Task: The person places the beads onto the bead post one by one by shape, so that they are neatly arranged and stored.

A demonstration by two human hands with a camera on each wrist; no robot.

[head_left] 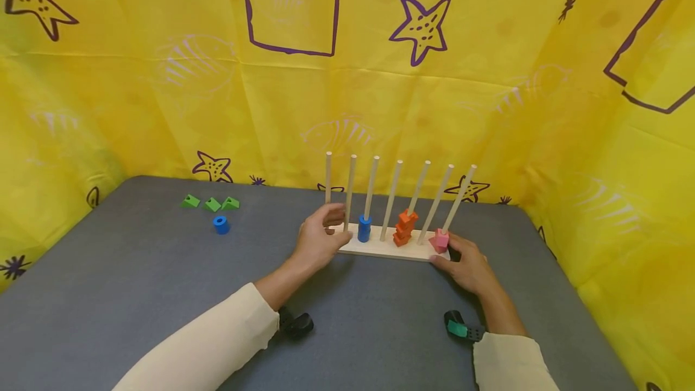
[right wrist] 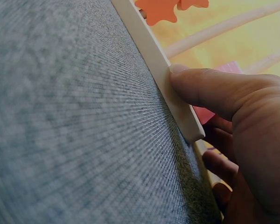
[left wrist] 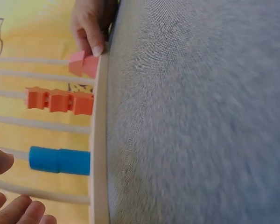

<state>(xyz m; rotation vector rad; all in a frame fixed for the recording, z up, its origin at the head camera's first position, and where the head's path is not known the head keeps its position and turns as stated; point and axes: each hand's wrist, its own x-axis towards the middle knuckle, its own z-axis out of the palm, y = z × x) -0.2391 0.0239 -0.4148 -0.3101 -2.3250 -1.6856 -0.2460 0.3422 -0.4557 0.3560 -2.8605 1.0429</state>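
A wooden peg rack, its pale base (head_left: 380, 250) lying on the table, bears several upright pegs. Two blue cylinders (head_left: 364, 229) are stacked on one peg, orange star-shaped blocks (head_left: 405, 228) on another, and pink blocks (head_left: 440, 240) on the rightmost. My right hand (head_left: 466, 265) grips the base's right end; in the right wrist view the thumb (right wrist: 203, 86) presses the front edge, fingers behind. At the rack's left end is my left hand (head_left: 317, 239), thumb and fingers apart around a peg. A gap shows between them in the left wrist view.
Far left on the grey table (head_left: 136, 294) lie three green triangular blocks (head_left: 213, 204). Close in front of them stands a loose blue cylinder (head_left: 221, 225) with a hole. A yellow patterned cloth (head_left: 353, 95) hangs behind the table and along its sides.
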